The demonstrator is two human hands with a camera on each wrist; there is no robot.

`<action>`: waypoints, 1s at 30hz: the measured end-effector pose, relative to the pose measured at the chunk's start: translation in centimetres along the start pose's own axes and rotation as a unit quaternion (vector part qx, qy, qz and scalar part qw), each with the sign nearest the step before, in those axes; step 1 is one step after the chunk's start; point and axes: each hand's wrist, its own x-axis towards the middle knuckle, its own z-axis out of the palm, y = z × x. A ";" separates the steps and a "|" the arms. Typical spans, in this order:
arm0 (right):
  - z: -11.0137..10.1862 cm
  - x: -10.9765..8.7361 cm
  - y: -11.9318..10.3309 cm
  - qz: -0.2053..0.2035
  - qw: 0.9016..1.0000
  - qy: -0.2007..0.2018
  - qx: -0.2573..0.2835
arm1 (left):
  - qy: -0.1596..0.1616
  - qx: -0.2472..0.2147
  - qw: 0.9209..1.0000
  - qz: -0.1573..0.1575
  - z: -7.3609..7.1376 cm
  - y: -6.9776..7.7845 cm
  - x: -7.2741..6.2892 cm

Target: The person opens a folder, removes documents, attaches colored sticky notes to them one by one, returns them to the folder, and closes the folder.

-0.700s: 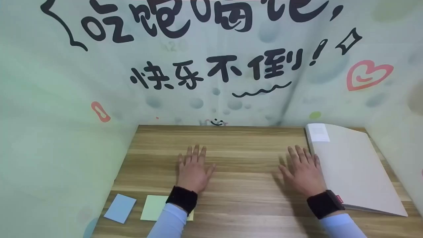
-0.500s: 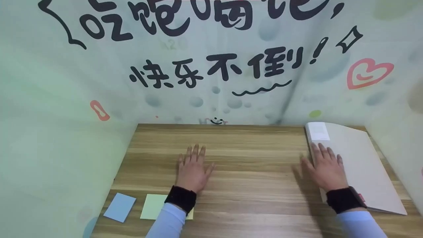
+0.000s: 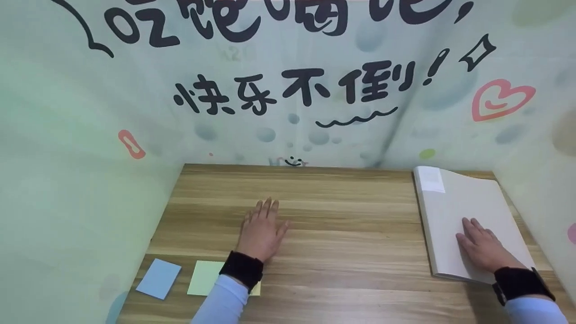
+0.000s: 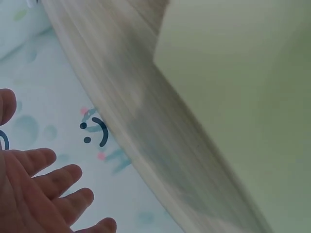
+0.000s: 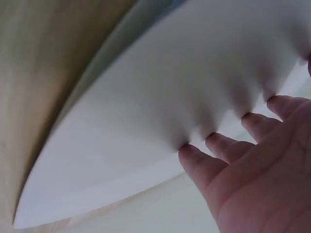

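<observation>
My left hand [image 3: 261,236] is held palm down over the wooden table, fingers extended and holding nothing. In the left wrist view the spread fingers [image 4: 63,180] show in front of the wall, with a pale green sheet [image 4: 238,87] close to the camera. At the right lies a large pale book [image 3: 450,225] with a white label [image 3: 432,180] at its upper left corner. My right hand [image 3: 488,252] is over its lower right part. The right wrist view shows the fingertips [image 5: 187,150] touching the smooth white cover [image 5: 112,131], slightly bent and gripping nothing.
A blue paper note [image 3: 159,279] lies at the table's left edge. Beside it a light green note [image 3: 202,279] and a yellow note [image 3: 256,290] are partly covered by the left forearm. A printed cloth wall [image 3: 288,139] borders the back of the wooden table [image 3: 342,252].
My right hand has moved right, from the table beside the book's left edge onto its cover. The left hand stays nearly where it was. The head view has tilted slightly.
</observation>
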 end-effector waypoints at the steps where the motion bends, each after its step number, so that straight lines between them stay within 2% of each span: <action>1: 0.2 0.0 -0.2 -0.001 1.000 0.000 -0.007 | -0.004 -0.001 1.000 0.000 0.0 0.0 0.0; 4: 0.6 -0.2 -1.2 -0.005 0.999 0.001 -0.041 | -0.013 -0.001 1.000 0.004 0.0 0.0 -0.1; 8: 1.3 -0.2 -3.6 -0.009 0.996 0.007 -0.083 | -0.014 0.001 1.000 0.002 0.1 0.0 -0.1; 16: 4.9 0.2 -11.1 -0.029 0.991 0.049 -0.122 | -0.012 -0.005 1.000 0.008 0.5 0.6 -0.5; 23: 8.2 0.9 -18.2 -0.062 0.985 0.081 -0.141 | -0.021 -0.010 0.998 0.051 0.6 1.9 -1.1; 30: 11.1 1.9 -23.3 -0.062 0.984 0.093 -0.136 | -0.055 -0.019 0.991 0.117 1.5 4.7 -2.2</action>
